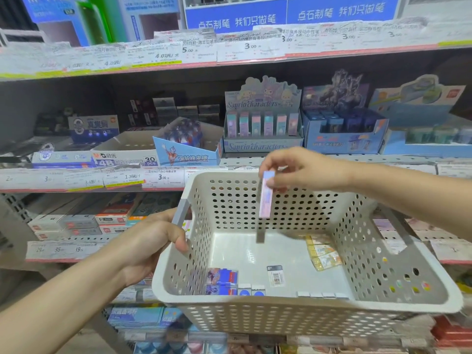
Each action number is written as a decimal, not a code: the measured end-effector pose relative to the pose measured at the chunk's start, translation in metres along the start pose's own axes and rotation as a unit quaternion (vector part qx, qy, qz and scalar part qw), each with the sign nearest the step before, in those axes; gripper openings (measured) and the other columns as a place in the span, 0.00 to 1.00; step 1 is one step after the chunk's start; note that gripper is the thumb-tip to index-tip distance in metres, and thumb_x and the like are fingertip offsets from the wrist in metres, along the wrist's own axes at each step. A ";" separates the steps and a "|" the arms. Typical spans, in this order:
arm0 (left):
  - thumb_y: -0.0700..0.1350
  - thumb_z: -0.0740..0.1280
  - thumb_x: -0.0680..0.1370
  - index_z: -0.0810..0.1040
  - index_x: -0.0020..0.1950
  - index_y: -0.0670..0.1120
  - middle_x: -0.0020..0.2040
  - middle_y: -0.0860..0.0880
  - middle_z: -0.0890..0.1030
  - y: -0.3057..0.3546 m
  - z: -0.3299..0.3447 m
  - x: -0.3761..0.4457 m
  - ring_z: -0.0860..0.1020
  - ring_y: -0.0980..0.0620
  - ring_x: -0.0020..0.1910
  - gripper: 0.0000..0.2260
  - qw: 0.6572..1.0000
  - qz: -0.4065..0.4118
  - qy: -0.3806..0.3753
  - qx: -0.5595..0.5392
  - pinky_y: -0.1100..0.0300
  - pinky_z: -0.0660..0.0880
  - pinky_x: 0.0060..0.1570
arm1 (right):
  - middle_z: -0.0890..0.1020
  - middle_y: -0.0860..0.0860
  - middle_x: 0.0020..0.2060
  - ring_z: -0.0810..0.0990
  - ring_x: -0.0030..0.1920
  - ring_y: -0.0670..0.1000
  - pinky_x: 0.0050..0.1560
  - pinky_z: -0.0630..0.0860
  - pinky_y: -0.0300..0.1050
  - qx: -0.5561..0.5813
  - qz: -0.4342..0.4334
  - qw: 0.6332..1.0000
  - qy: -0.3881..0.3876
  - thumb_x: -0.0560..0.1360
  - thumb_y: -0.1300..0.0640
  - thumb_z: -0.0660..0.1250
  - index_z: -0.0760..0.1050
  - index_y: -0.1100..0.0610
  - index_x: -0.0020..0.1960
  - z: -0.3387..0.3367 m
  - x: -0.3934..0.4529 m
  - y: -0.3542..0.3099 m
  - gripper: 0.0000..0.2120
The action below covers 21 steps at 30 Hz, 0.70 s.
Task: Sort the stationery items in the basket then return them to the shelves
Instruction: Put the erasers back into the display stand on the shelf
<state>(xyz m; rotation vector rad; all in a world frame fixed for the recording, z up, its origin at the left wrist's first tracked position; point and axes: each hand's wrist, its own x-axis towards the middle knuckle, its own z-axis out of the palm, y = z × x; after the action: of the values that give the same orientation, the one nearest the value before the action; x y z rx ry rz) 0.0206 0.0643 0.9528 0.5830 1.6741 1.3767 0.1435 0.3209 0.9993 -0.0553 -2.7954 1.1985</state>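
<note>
My left hand [150,241] grips the grey handle of a white perforated basket [306,305] held in front of the shelves. Above the basket's middle, my right hand [298,169] pinches the top end of a slim pink and lilac eraser box [266,198], which hangs upright. On the basket floor lie a blue pictured pack [221,281], a small black and white eraser [275,275], yellow packs [323,254] at the right, and several small boxes along the near wall. Straight behind my right hand stands a pastel Sanrio display box [263,126] holding similar slim boxes.
The middle shelf [163,178] carries price labels and several display boxes: a white 4B eraser box [127,159], a blue hero box [186,152], two more blue boxes [344,134] to the right. Lower shelves hold flat eraser packs [84,223]. The upper shelf edge [229,52] overhangs.
</note>
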 end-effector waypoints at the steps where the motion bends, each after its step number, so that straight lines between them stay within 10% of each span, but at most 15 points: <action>1: 0.32 0.60 0.55 0.82 0.52 0.47 0.49 0.32 0.81 0.000 0.000 0.000 0.80 0.35 0.43 0.28 1.000 0.001 -0.001 -0.001 0.49 0.79 0.35 | 0.79 0.50 0.42 0.79 0.36 0.42 0.43 0.78 0.39 0.001 -0.013 0.999 0.033 0.76 0.63 0.65 0.75 0.56 0.50 -0.007 0.001 -0.001 0.05; 8: 0.32 0.60 0.55 0.83 0.51 0.49 0.47 0.32 0.82 0.003 0.002 -0.002 0.80 0.34 0.41 0.28 1.000 -0.002 0.001 0.001 0.49 0.79 0.34 | 0.79 0.55 0.45 0.80 0.45 0.53 0.50 0.76 0.42 -0.078 -0.042 0.959 0.268 0.76 0.66 0.63 0.74 0.57 0.55 -0.058 0.018 0.007 0.09; 13: 0.32 0.60 0.55 0.81 0.54 0.47 0.49 0.30 0.80 0.004 0.002 -0.003 0.80 0.34 0.43 0.30 1.000 -0.001 0.003 0.002 0.48 0.79 0.36 | 0.76 0.59 0.49 0.78 0.50 0.57 0.37 0.66 0.22 -0.127 -0.020 0.927 0.353 0.78 0.69 0.59 0.73 0.66 0.62 -0.074 0.033 0.015 0.14; 21: 0.32 0.61 0.55 0.81 0.55 0.47 0.48 0.31 0.81 0.004 0.002 -0.002 0.80 0.35 0.41 0.30 1.000 -0.003 0.005 0.004 0.47 0.78 0.37 | 0.78 0.59 0.58 0.77 0.58 0.59 0.60 0.73 0.49 -0.197 0.029 0.923 0.330 0.78 0.64 0.59 0.74 0.63 0.61 -0.082 0.049 0.020 0.13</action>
<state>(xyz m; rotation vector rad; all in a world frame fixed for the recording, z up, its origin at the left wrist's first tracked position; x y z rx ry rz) 0.0227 0.0644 0.9569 0.5767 1.6874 1.3720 0.1030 0.3970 1.0451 -0.4777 -2.3702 0.4633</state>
